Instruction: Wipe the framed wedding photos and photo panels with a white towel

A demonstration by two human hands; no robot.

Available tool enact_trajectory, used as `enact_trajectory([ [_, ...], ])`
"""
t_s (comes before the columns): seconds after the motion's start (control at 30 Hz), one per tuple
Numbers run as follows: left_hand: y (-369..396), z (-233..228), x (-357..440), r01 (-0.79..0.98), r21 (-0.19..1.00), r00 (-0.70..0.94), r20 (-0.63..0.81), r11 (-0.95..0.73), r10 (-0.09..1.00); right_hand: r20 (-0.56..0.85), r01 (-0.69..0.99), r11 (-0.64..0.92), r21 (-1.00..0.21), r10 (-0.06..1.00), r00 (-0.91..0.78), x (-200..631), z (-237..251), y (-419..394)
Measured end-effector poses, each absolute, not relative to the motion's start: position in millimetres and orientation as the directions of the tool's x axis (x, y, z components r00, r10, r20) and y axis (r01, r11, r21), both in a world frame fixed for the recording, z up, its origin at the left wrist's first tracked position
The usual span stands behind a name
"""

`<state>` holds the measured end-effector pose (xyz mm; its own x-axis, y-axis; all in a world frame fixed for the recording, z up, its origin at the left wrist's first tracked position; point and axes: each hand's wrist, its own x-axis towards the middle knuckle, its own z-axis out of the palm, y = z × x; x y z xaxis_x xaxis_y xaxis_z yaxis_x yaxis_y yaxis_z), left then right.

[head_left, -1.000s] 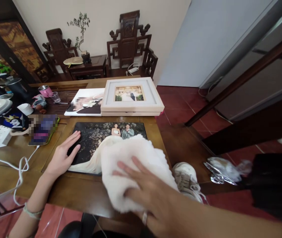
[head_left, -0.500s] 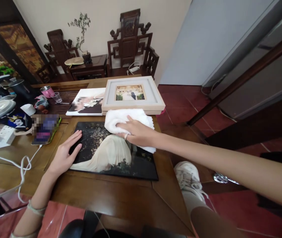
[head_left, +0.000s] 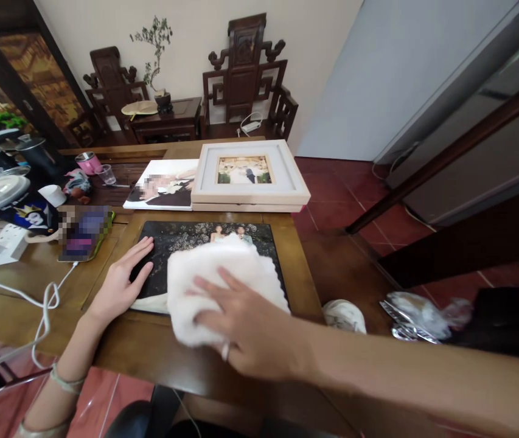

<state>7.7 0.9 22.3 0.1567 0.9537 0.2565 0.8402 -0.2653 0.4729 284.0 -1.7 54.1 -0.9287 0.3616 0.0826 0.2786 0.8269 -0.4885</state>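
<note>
A dark photo panel [head_left: 161, 258] lies flat on the wooden table, showing two figures and part of a pale dress. My left hand [head_left: 120, 285] rests at its left edge, fingers stretched out flat and thumb apart. Over the panel's middle and near edge spreads a white cloth [head_left: 186, 261], covering much of the picture. My right hand [head_left: 245, 325], slightly blurred, presses on the cloth from above with its fingers bent into the fabric. A ring shows on one of its fingers.
Behind the panel stand a light wooden picture frame [head_left: 250, 198] and a white-edged photo print [head_left: 163, 182]. To the left are a phone [head_left: 86, 234] on a white cable [head_left: 49, 304], a lidded tub [head_left: 26, 210] and a pink cup [head_left: 88, 162]. The table's right edge is close.
My right hand has drawn the cloth from the panel's far edge toward its near edge, uncovering the two figures. My left hand stays at the left edge.
</note>
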Motion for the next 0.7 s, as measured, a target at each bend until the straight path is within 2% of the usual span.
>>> enact_trajectory([
  [0.1, 1, 23, 7, 0.839, 0.473, 0.162, 0.258, -0.271, 0.952, 0.136, 0.349, 0.843, -0.41, 0.434, -0.89, 269, 46, 46],
  [0.2, 1, 23, 7, 0.839, 0.47, 0.167, 0.255, -0.273, 0.952, 0.171, 0.394, 0.835, -0.385, 0.484, -0.858, 254, 40, 82],
  [0.33, 1, 23, 6, 0.839, 0.472, 0.165, 0.253, -0.271, 0.953, 0.168, 0.462, 0.802, -0.379, 0.551, -0.817, 244, 39, 73],
  [0.43, 1, 23, 7, 0.839, 0.477, 0.159, 0.245, -0.262, 0.956, 0.168, 0.397, 0.827, -0.398, 0.491, -0.855, 249, 46, 27],
  [0.53, 1, 23, 7, 0.836, 0.481, 0.158, 0.251, -0.265, 0.955, 0.123, 0.262, 0.855, -0.448, 0.349, -0.929, 258, 55, -20],
  [0.6, 1, 22, 7, 0.833, 0.482, 0.159, 0.259, -0.27, 0.953, 0.093, 0.216, 0.857, -0.469, 0.29, -0.952, 261, 58, -34],
  [0.7, 1, 22, 7, 0.834, 0.482, 0.16, 0.256, -0.269, 0.953, 0.104, 0.24, 0.854, -0.462, 0.321, -0.941, 257, 57, -20],
])
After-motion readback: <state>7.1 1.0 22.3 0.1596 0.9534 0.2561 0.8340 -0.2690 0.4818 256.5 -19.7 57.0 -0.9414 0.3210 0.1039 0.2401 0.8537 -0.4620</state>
